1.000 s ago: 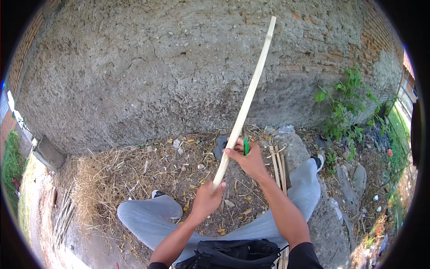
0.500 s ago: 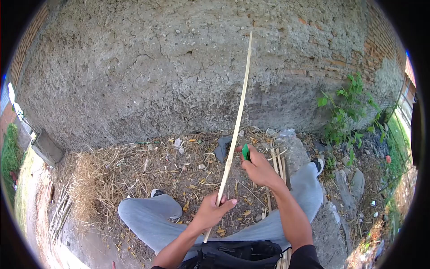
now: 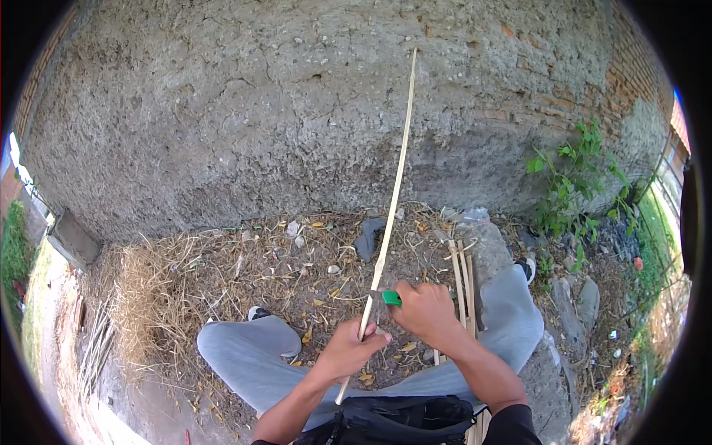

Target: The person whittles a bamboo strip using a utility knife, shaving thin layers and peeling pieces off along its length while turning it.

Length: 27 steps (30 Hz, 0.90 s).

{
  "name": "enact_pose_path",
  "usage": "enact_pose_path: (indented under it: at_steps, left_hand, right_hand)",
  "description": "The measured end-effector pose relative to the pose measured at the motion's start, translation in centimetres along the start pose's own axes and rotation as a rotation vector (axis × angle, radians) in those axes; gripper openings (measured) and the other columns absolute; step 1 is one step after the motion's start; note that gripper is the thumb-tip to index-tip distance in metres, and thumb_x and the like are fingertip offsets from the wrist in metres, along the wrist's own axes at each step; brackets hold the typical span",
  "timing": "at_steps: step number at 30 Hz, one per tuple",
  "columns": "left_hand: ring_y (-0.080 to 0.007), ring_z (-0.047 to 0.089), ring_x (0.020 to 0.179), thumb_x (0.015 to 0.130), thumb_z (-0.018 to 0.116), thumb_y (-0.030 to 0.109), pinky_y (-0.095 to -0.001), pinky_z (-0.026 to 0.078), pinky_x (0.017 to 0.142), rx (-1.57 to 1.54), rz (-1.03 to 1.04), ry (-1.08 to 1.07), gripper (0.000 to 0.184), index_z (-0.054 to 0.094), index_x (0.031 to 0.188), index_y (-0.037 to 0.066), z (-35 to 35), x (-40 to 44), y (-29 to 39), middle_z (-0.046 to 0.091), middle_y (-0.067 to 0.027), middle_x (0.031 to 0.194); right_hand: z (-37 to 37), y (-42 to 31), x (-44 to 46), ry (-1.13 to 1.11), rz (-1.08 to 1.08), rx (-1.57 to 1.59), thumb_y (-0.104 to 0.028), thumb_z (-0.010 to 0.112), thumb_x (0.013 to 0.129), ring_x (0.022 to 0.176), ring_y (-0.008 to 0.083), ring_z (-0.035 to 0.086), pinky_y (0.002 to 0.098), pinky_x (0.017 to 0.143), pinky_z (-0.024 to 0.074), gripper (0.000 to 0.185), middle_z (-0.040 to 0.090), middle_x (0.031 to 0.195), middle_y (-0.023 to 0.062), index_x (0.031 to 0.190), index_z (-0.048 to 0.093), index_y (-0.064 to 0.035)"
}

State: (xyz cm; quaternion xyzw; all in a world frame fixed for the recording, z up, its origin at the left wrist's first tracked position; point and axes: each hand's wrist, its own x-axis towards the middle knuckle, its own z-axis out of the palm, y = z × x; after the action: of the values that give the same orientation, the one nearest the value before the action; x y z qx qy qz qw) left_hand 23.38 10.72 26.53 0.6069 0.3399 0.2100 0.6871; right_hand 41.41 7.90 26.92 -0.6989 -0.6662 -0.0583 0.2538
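Note:
A long pale bamboo strip (image 3: pixel 397 185) slants up from my lap, its far tip against the wall in view. My left hand (image 3: pixel 350 350) is closed around its lower part, thumb pointing right. My right hand (image 3: pixel 424 315) grips the green handle of a knife (image 3: pixel 391 297). The short dark blade lies across the strip, just above my left hand. My right fingers hide most of the handle.
A rough plastered wall (image 3: pixel 282 133) rises in front, with a leafy plant (image 3: pixel 578 174) at its right. Bamboo strips (image 3: pixel 461 278) lean beside my right leg. Dry shavings (image 3: pixel 156 297) cover the ground to the left, near a bundle of thin sticks (image 3: pixel 96 348). A black bag (image 3: pixel 400 419) rests at my waist.
My right hand has moved down and toward me with the knife, and the blade now meets the strip. My left hand and the strip have stayed nearly in place.

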Motion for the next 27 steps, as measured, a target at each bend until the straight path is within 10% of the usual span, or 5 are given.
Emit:
enact_pose_path:
  at_steps: [12, 27]
  left_hand:
    - [-0.0079, 0.041, 0.056, 0.087, 0.051, 0.002, -0.0300, 0.033, 0.048, 0.400, 0.231, 0.176, 0.011, 0.042, 0.082, 0.005, 1.5, 0.2, -1.9, 0.045, -0.0009, 0.065]
    - [-0.0037, 0.036, 0.055, 0.090, 0.051, 0.002, -0.0241, 0.028, 0.047, 0.132, 0.094, 0.072, 0.021, 0.038, 0.077, 0.012, 1.6, 1.0, -2.9, 0.041, 0.0051, 0.065]
  right_hand:
    - [1.9, 1.5, 0.7, 0.252, -0.030, -0.250, -0.010, 0.062, 0.070, 0.050, 0.0251, 0.065, 0.0359, 0.044, 0.0506, 0.008, 0.062, 0.056, 0.0096, 0.065, 0.056, -0.0081]
    - [2.6, 3.5, 3.4, 0.301, -0.049, -0.291, -0.011, 0.063, 0.068, 0.050, 0.0264, 0.064, 0.0384, 0.045, 0.0507, 0.010, 0.062, 0.057, 0.0093, 0.063, 0.055, -0.0088]
